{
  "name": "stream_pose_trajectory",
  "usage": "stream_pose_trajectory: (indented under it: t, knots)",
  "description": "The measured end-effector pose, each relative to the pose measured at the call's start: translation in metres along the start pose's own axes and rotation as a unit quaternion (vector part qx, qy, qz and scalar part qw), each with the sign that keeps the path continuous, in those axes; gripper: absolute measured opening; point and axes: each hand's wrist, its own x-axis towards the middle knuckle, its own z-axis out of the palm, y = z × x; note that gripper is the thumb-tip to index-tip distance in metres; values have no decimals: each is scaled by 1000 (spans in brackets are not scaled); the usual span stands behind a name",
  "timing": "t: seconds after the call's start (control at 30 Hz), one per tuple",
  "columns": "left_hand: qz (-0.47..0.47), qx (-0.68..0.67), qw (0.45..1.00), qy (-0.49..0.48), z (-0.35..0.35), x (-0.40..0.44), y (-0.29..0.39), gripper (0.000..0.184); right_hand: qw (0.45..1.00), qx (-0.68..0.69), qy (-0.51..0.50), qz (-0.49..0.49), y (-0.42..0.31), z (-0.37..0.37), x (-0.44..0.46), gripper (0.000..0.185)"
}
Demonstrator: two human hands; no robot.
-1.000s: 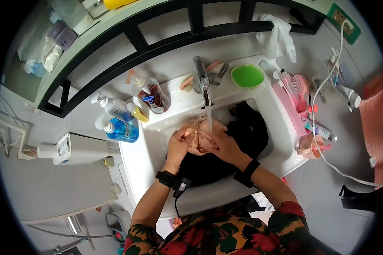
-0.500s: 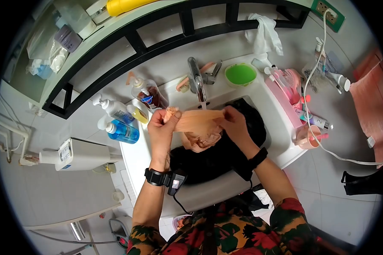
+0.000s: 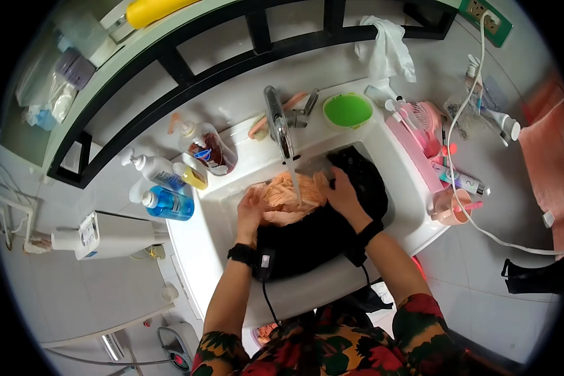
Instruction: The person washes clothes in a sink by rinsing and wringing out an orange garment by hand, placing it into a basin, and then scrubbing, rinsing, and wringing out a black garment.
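Note:
A thin peach-coloured cloth [image 3: 287, 199] lies bunched in the sink under the running tap [image 3: 280, 128]. My left hand [image 3: 250, 210] is closed on its left edge. At its right edge my right hand [image 3: 339, 191] has its fingers curled, gripping the cloth; those fingertips are partly hidden. Water falls from the spout onto the peach folds between both hands. Beneath and around them, dark black fabric [image 3: 307, 244] fills much of the sink basin [image 3: 222, 216].
Pump bottles, including a blue bottle [image 3: 169, 204], line the sink's left rim. A green bowl [image 3: 348, 111] sits behind the basin at right. A pink organizer [image 3: 413, 150] and a pink cup [image 3: 450, 208] stand on the right rim. A white cable [image 3: 460, 119] hangs there.
Both hands have lowered the peach cloth from a stretched hold in front of the tap into the sink. It is now bunched under the stream. The view has shifted slightly.

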Motion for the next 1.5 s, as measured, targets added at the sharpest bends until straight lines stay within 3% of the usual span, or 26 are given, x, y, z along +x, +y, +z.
stream_pose_trajectory:
  t: [0.03,0.1,0.17,0.2,0.23,0.27,0.3,0.37,0.4,0.43,0.5,0.53,0.57,0.63,0.67,0.77,0.83,0.9,1.0,1.17,1.23,1.3,1.37,1.4,1.47,1.5]
  knots:
    - [100,-62,992,-36,2,13,-23,40,999,20,12,-35,7,14,2,49]
    - [111,-28,989,-90,11,18,-35,38,993,19,18,-118,29,54,4,57]
    - [-59,90,991,-79,29,13,-38,33,986,-2,10,-166,39,65,8,63]
    - [-49,130,989,-55,42,1,-22,30,987,128,-71,-59,38,63,8,61]
    - [5,124,986,-112,53,-12,0,28,954,254,-149,52,35,59,8,60]
    - [26,235,967,-95,66,-34,35,25,909,372,-134,131,25,48,3,50]
    - [49,343,935,-77,79,-50,59,24,909,372,-138,132,23,41,0,50]
    - [103,407,902,-99,93,-64,58,27,748,588,-229,207,19,26,3,43]
    - [219,419,877,-83,98,-72,59,24,740,596,-210,228,14,25,1,36]
    - [219,419,877,-82,97,-72,59,24,741,596,-210,228,12,23,-1,36]
    - [278,389,872,-105,87,-66,55,26,764,540,-270,227,11,18,-5,32]
    - [122,402,902,-98,75,-56,53,29,768,481,-343,246,6,3,-5,23]
    - [93,398,910,-74,60,-46,55,31,767,480,-345,247,2,0,-6,23]
    - [135,420,897,1,16,-16,39,33,867,439,-164,167,-5,-1,-8,16]
    - [45,447,893,34,12,-24,71,34,872,405,-158,226,-7,-10,1,15]
    - [108,554,825,30,-28,-11,52,41,987,128,-85,40,25,-14,30,24]
    - [67,628,775,-10,-21,-19,61,54,997,22,-76,13,10,-22,25,30]
    - [207,643,733,-81,-11,-30,41,63,994,-88,-67,-13,-6,-23,15,36]
    - [127,664,720,-157,23,-41,33,61,956,-221,-168,-96,-13,-6,1,52]
    - [69,719,658,-215,18,-13,-30,52,906,-343,-170,-182,35,25,14,52]
    - [64,716,672,-179,3,15,-93,48,903,-348,-174,-183,39,27,15,45]
    - [56,713,685,-136,4,10,-78,44,912,-329,-167,-180,36,28,19,39]
    - [9,576,793,-198,27,-18,20,38,913,-318,-230,-113,22,14,28,32]
    - [13,576,794,-194,17,-16,9,38,905,-307,-291,-44,12,4,32,25]
    - [-21,271,955,-122,-10,-7,-24,29,939,-220,-256,-66,-3,-11,31,24]
    - [-18,271,955,-121,-6,-16,0,29,962,-129,-225,-82,-12,-20,28,23]
